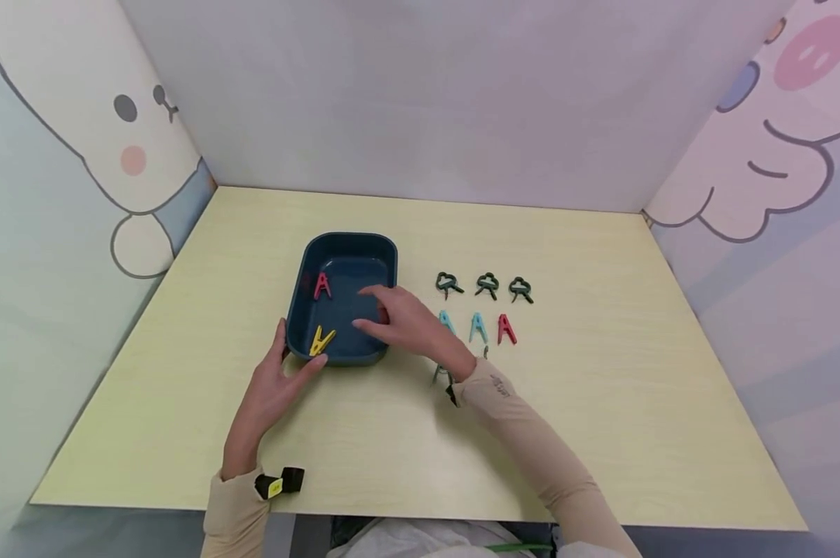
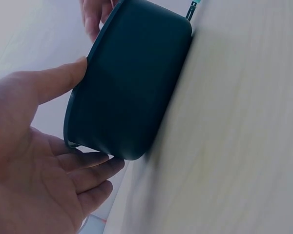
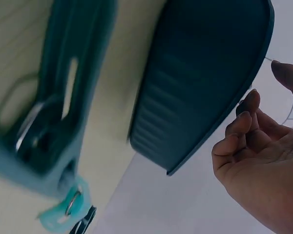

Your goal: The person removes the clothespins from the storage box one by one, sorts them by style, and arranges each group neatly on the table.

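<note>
My left hand point(image 1: 270, 391) holds the near left corner of a dark blue rectangular tub point(image 1: 353, 360), the thumb at its rim and the fingers along its outer wall. In the left wrist view, the thumb and fingers point(image 2: 95, 176) lie on different sides of that corner. Inside the tub are a red clip point(image 1: 322, 285) and a yellow clip point(image 1: 321, 341), apart from each other. Over the tub's right side hovers my right hand point(image 1: 413, 322), with thumb and forefinger spread and nothing seen between them.
Right of the tub, dark green clips point(image 1: 487, 284) form a back row. In front of them lie light blue clips point(image 1: 479, 327) and another red clip point(image 1: 507, 329). My right forearm partly hides more clips point(image 1: 442, 374) nearer me. A wall point(image 1: 420, 116) borders the table's back.
</note>
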